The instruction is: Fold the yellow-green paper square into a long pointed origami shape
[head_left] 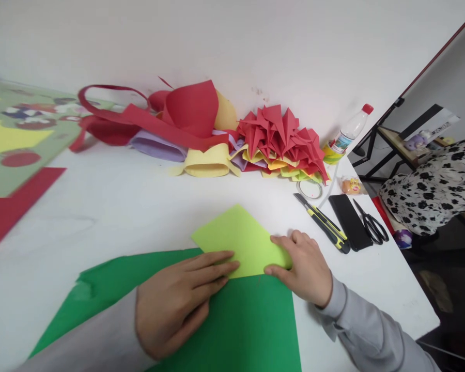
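A yellow-green sheet of paper (242, 235), with pointed corners at its top and left, overlaps the upper edge of a large green sheet (256, 320) on the white table. Fingers stretched out, my left hand (182, 299) lies on the green sheet, its fingertips resting on the lower left part of the yellow-green paper. My right hand (306, 266) grips that paper's right end, thumb at the lower edge and index finger at the upper edge. The part of the paper under my right palm is hidden.
Red, purple and yellow paper shapes (194, 111) and pointed red folded paper (275, 134) line the wall. To the right are a bottle (349, 134), tape roll (310, 189), utility knife (325, 225), black phone-like slab (351, 222) and scissors (372, 225). Someone in floral cloth (437, 181) is beyond the table.
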`<state>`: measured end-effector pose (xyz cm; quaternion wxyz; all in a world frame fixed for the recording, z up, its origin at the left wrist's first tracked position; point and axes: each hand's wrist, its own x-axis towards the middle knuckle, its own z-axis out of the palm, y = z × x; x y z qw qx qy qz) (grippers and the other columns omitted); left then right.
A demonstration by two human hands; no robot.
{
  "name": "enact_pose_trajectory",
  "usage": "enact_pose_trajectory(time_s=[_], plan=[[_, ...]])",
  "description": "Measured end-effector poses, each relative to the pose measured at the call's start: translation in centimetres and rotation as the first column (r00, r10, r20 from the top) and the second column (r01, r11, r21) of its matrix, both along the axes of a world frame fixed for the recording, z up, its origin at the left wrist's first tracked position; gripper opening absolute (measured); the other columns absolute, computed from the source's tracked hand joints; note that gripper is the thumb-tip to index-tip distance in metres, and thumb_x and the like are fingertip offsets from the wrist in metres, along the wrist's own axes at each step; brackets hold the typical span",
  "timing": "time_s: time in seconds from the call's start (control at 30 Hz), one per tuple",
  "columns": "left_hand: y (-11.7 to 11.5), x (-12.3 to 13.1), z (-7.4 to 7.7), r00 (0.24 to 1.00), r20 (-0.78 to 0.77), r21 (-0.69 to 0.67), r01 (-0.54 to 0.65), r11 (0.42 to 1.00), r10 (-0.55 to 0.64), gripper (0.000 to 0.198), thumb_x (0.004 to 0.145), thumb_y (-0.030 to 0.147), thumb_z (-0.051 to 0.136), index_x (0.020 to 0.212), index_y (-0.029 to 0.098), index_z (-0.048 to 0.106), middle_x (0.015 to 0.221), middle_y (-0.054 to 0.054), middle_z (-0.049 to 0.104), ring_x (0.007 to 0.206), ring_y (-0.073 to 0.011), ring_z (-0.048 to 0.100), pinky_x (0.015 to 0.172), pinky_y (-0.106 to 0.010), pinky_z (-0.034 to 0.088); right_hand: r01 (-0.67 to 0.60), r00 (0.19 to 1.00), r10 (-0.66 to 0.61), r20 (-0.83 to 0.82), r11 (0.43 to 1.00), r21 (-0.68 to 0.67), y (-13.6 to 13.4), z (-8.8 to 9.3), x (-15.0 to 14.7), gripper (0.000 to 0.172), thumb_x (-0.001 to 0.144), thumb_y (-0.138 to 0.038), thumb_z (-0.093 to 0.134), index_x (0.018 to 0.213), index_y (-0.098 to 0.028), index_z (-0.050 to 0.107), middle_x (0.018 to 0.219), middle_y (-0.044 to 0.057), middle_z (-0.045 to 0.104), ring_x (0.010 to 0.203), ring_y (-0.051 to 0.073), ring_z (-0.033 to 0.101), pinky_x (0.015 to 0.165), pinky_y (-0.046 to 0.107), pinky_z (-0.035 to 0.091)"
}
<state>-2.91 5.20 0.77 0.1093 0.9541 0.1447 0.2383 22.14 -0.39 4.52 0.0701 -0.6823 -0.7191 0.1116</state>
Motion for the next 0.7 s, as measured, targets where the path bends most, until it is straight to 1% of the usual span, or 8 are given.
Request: enact_pose_trajectory(time_s=[0.13,0.2,0.27,0.33,0.4,0.5,0.57,0.7], plan=[[0.6,-0.4,-0.1,0.998,0.060,0.015,0.014,1.000,-0.015,0.038,0.080,0.006,0.039,0.104,0.015,0.065,0.120,-0.010,0.067,0.127,-0.0196,0.048,0.103,-0.037,0.046,-0.008,1.000,0.008,0.013,1.000,0.015,0.0,-0.1,0.0,0.059,0.075,-0.053,0.071,0.125,-0.026,0.055,0.094,0.005,0.053,0.088,0.023,0.052,0.079,0.037,0.041],[0.6,-0.2,-0.1,0.994,0.109,0.028,-0.006,1.000,0.002,0.041,0.080,0.004,0.040,0.112,0.015,0.063,0.120,-0.010,0.067,0.126,-0.0204,0.050,0.104,-0.038,0.045,-0.005,1.000,0.005,0.015,1.000,0.013,0.0,-0.1,0.0,0.059,0.075,-0.053,0.071,0.125,-0.026,0.055,0.094,0.005,0.053,0.088,0.023,0.052,0.079,0.037,0.041],[0.2,0.5,-0.2,0.992,0.126,0.052,-0.027,0.998,0.021,0.046,0.081,0.002,0.040,0.121,0.016,0.058,0.123,-0.010,0.065,0.128,-0.0212,0.047,0.106,-0.038,0.043,-0.002,1.000,0.002,0.017,1.000,0.014,0.0,-0.1,0.0,0.059,0.075,-0.053,0.071,0.125,-0.026,0.055,0.095,0.005,0.053,0.088,0.023,0.053,0.079,0.036,0.041],[-0.5,1.5,-0.3,0.996,0.087,0.097,-0.025,0.995,0.016,0.046,0.084,0.002,0.039,0.126,0.013,0.054,0.127,-0.011,0.062,0.133,-0.0223,0.041,0.109,-0.040,0.040,-0.009,1.000,0.009,0.014,1.000,0.012,0.0,0.0,0.0,0.059,0.075,-0.052,0.071,0.125,-0.026,0.055,0.095,0.006,0.053,0.090,0.024,0.053,0.080,0.037,0.041],[-1.3,2.5,-0.5,1.000,-0.003,0.127,-0.006,0.992,0.006,0.044,0.087,0.009,0.042,0.131,0.012,0.051,0.133,-0.012,0.057,0.135,-0.0245,0.037,0.109,-0.043,0.038,-0.014,1.000,0.014,0.004,1.000,0.009,0.0,-0.1,0.1,0.058,0.075,-0.051,0.071,0.125,-0.025,0.055,0.096,0.006,0.053,0.091,0.024,0.052,0.081,0.037,0.041],[-2.0,3.2,-0.8,0.996,-0.084,0.134,0.016,0.991,-0.004,0.044,0.091,0.023,0.046,0.133,0.011,0.049,0.134,-0.013,0.056,0.132,-0.0251,0.041,0.108,-0.044,0.039,-0.010,1.000,0.011,-0.021,0.999,0.031,-0.2,-0.3,-0.1,0.057,0.077,-0.049,0.071,0.125,-0.024,0.055,0.095,0.006,0.052,0.090,0.024,0.051,0.082,0.038,0.041],[-1.9,3.1,-1.0,0.996,-0.088,0.144,0.000,0.990,0.013,0.041,0.093,0.026,0.045,0.130,0.010,0.052,0.130,-0.014,0.059,0.129,-0.0247,0.046,0.107,-0.044,0.040,-0.003,0.999,0.006,-0.042,0.998,0.069,-0.3,-0.5,-0.4,0.056,0.077,-0.048,0.070,0.125,-0.023,0.055,0.095,0.006,0.051,0.090,0.024,0.050,0.081,0.038,0.041],[-1.4,2.6,-1.0,0.996,-0.018,0.145,-0.088,0.986,0.091,0.036,0.095,0.020,0.040,0.124,0.011,0.058,0.121,-0.012,0.066,0.120,-0.0227,0.055,0.105,-0.040,0.044,0.005,0.998,0.004,-0.062,0.991,0.136,0.0,-0.9,-1.4,0.054,0.077,-0.049,0.069,0.122,-0.022,0.057,0.093,0.006,0.049,0.090,0.024,0.047,0.081,0.038,0.041]])
